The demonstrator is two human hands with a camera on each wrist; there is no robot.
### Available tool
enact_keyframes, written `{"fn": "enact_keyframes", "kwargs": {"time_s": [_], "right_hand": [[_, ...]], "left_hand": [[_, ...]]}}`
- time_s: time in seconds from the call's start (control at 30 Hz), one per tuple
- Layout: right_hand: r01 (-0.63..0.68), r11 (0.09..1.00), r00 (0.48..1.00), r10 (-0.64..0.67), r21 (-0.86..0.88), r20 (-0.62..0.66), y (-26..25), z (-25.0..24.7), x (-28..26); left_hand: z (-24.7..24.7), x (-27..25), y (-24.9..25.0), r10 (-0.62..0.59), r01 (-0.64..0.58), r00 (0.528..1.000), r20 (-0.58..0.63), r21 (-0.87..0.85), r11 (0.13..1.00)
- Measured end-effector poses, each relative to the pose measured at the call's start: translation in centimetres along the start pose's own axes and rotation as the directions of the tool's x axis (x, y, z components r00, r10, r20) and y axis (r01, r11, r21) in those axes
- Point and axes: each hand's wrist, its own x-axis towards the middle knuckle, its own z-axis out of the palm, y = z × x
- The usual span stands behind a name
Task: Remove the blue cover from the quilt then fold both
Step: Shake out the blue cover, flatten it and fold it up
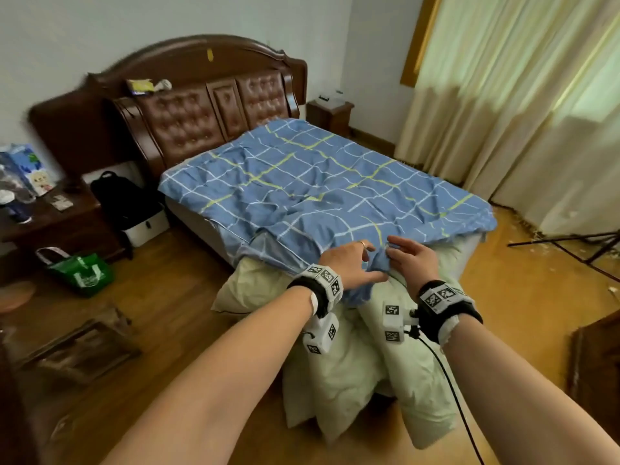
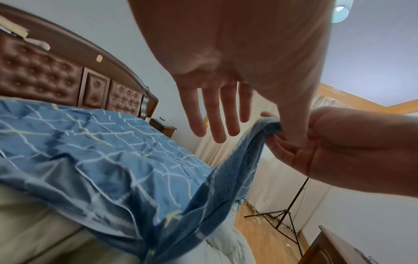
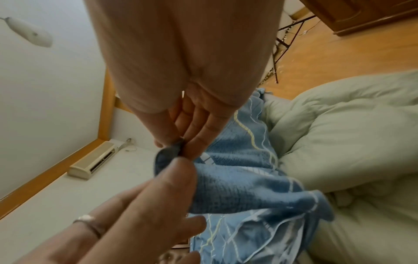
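Observation:
The blue checked cover (image 1: 318, 182) lies spread over the bed, its foot edge bunched between my hands. The pale green quilt (image 1: 352, 364) spills out from under it and hangs down to the floor. My right hand (image 1: 407, 260) pinches a small fold of the cover's edge (image 3: 172, 151) between thumb and fingers (image 3: 199, 135). My left hand (image 1: 352, 263) is right beside it. Its four fingers (image 2: 214, 110) are straight and spread above the cover (image 2: 101, 142), and its thumb (image 3: 172, 178) touches the same fold. The quilt (image 3: 350, 134) bulges just right of the hands.
A wooden headboard (image 1: 208, 105) stands at the far end. To the left are a nightstand (image 1: 50, 223), a black bag (image 1: 124, 199) and a green bag (image 1: 80, 271). A framed picture (image 1: 80, 347) lies on the floor. A black tripod (image 1: 570, 243) and curtains (image 1: 520, 112) are right.

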Motion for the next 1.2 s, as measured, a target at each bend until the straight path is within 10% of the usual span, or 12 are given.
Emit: {"fn": "enact_keyframes", "kwargs": {"time_s": [0.23,0.77,1.2], "right_hand": [[0.138,0.976,0.989,-0.126,-0.170,0.077,-4.2,15.6,5.9],[0.149,0.968,0.952,-0.086,-0.200,0.294,-5.5,53.9,31.3],[0.062,0.912,0.954,0.065,-0.406,0.293,-4.4,83.7,48.6]], "left_hand": [[-10.1,5.3,-12.3,-0.010,0.029,0.969,-0.248,0.071,0.997],[-34.1,23.1,-45.8,-0.358,0.341,0.918,-0.173,-0.117,0.933],[-48.8,37.8,-75.3,-0.364,0.362,0.930,0.046,-0.282,0.889]]}}
